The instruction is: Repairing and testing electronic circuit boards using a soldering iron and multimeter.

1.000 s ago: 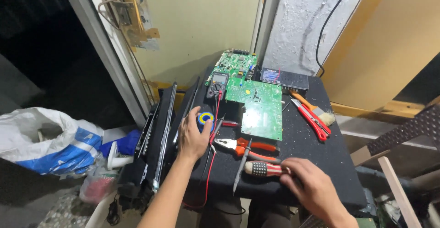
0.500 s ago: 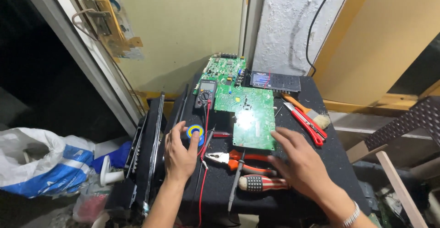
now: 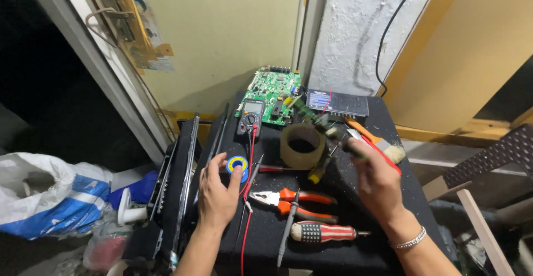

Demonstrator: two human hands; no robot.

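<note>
Left hand (image 3: 217,190) rests on blue-yellow roll (image 3: 237,166); right hand (image 3: 377,179) raised.

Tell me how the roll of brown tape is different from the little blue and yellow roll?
The brown tape roll is much bigger than the blue and yellow roll. The brown tape roll is one plain colour, while the blue and yellow roll has a yellow ring and a blue middle. No hand touches the brown tape roll; the left hand has fingers on the blue and yellow roll. Both are round rolls lying flat on the black table.
</note>
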